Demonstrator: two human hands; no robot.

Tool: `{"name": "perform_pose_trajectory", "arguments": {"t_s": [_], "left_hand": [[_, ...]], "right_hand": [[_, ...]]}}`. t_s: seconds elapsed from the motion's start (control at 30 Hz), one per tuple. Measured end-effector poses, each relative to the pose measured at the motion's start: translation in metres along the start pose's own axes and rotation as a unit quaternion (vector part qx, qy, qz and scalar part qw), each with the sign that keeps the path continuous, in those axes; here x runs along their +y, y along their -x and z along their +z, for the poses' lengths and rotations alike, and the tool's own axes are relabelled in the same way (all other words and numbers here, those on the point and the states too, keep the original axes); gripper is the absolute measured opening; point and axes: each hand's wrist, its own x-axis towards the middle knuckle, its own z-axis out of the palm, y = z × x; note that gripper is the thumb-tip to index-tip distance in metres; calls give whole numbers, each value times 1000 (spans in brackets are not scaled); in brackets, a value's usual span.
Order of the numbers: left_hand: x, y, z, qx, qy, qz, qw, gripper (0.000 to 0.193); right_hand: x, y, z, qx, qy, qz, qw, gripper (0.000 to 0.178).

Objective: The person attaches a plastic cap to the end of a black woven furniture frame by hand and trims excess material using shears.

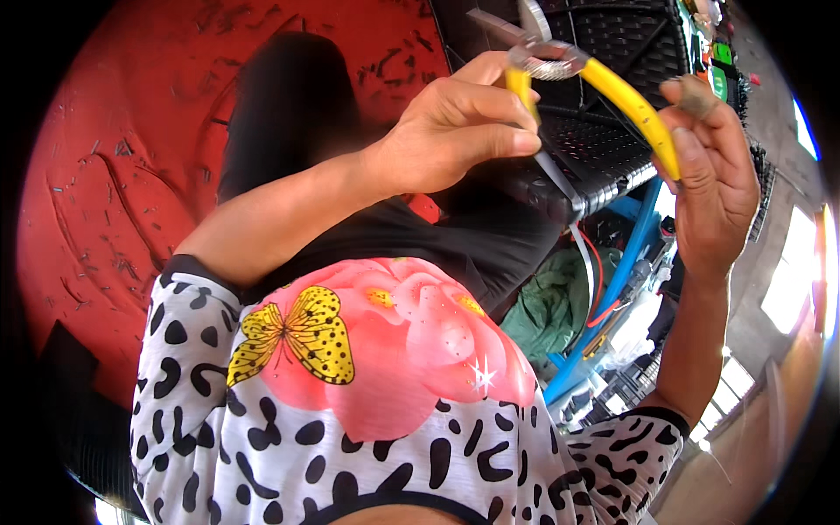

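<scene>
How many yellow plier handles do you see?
2: the left handle is in the left hand, partly covered by its fingers; the right handle runs down to the right hand. Clutter could hide others.

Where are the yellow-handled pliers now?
In the head view, the pliers are at upper right, held between left hand and right hand, in front of black wickerwork.

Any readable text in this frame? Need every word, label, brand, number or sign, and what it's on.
None I can read.
Yellow-handled pliers: small dark marks on a handle, too blurred to make out.
Shirt: printed butterfly, flowers and dark spots, no lettering seen.
Green items at upper right: too small to read.
</scene>
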Motion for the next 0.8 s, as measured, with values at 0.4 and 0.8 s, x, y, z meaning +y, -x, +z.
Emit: {"name": "perform_pose_trajectory", "arguments": {"t_s": [0.4, 0.8], "left_hand": [[-5, 5, 23, -81, -2, 79, 994, 17], [-6, 11, 29, -14, -128, 58, 990, 10]], "right_hand": [[4, -2, 3, -303, -115, 157, 933, 120], [-18, -9, -11, -244, 150, 108, 952, 84]]}}
